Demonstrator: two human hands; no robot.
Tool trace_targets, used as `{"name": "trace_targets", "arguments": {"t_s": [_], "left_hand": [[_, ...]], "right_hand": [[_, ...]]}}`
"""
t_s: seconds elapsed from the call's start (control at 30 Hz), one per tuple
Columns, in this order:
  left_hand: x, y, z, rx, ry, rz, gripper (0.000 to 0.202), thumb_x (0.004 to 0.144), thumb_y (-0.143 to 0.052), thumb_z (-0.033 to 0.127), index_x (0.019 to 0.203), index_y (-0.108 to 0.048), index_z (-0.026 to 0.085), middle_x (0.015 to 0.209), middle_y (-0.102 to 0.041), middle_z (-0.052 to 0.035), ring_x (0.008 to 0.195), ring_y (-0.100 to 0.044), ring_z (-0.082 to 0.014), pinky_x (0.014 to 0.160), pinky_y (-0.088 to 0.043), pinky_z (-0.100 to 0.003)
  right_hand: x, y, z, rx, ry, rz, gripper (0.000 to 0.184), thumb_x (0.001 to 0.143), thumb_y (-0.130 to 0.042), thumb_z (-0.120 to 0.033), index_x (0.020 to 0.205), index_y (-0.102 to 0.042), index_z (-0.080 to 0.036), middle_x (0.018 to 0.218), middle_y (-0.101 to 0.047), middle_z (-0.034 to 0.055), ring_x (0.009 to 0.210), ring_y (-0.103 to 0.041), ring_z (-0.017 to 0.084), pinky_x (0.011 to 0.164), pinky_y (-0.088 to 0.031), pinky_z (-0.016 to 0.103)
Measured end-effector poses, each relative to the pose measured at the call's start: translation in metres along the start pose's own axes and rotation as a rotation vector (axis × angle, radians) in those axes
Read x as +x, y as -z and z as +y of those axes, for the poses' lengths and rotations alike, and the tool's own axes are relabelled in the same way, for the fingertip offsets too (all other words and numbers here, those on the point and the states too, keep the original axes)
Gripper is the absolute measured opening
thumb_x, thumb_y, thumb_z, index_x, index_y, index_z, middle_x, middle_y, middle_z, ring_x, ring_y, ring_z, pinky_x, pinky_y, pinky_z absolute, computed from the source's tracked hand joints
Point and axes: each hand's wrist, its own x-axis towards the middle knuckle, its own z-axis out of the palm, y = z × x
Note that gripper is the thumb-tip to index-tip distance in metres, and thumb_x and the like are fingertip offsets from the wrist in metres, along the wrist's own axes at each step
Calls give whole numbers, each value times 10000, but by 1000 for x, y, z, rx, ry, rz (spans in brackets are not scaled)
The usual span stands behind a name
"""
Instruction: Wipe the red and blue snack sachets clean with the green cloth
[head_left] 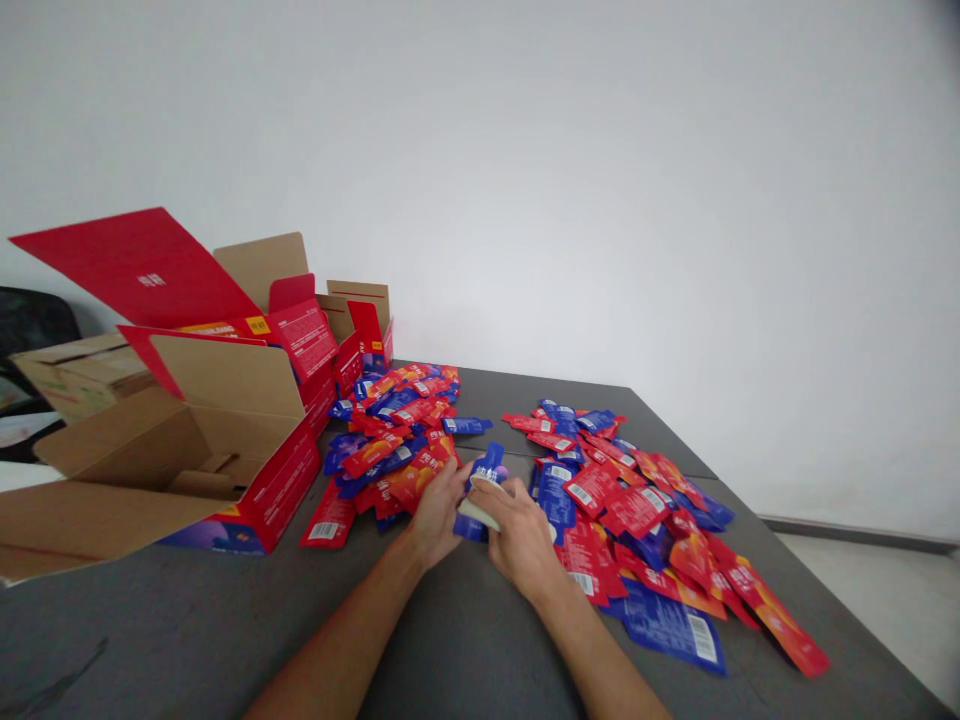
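Note:
My left hand (437,508) is closed on the side of a blue pouch (489,460) with a narrow spout-shaped top, white lettering and a purple spot. In my right hand (527,532), fingers curled, is a flat pale cream object (478,512) with a rounded edge. It lies against the front of the pouch; my fingers cover part of it, and its kind is unclear. Left of my hands spreads a heap of red and blue pouches (382,455). A second pile of pouches (637,500) lies close to my right hand.
An open red carton (281,485) with brown flaps stands at the left of the dark grey table (465,640). Behind it are more open red boxes (304,340) and a plain brown cardboard box (90,370). A white wall (600,200) rises beyond the table.

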Motion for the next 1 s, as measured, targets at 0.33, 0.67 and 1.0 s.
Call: {"name": "trace_targets", "arguments": {"t_s": [0.33,0.67,1.0], "left_hand": [[2,2,1,16,-30,18,478,956,-469,474,1249,-618,126,1060,-719,-128,964,-684,-242,888,-505,-345],[3,7,6,28,-79,218,298,863,-653,310,1104,-656,134,918,-737,-93,770,-700,-198,700,-544,-286],[6,14,5,147,-160,301,287,832,-700,302,1075,-638,165,829,-717,-56,659,-664,-155,628,-524,-266]], "right_hand": [[-1,3,-4,9,-31,5,565,795,-475,13,1217,-649,-321,1356,-608,-31,1009,-545,214,894,-506,350],[0,6,1,44,7,66,528,800,-471,-5,1222,-641,-273,1363,-604,14,1030,-585,205,903,-497,357],[-2,1,1,127,81,18,520,769,-464,1,1159,-672,-275,1302,-646,6,1031,-602,199,909,-497,356]]}}
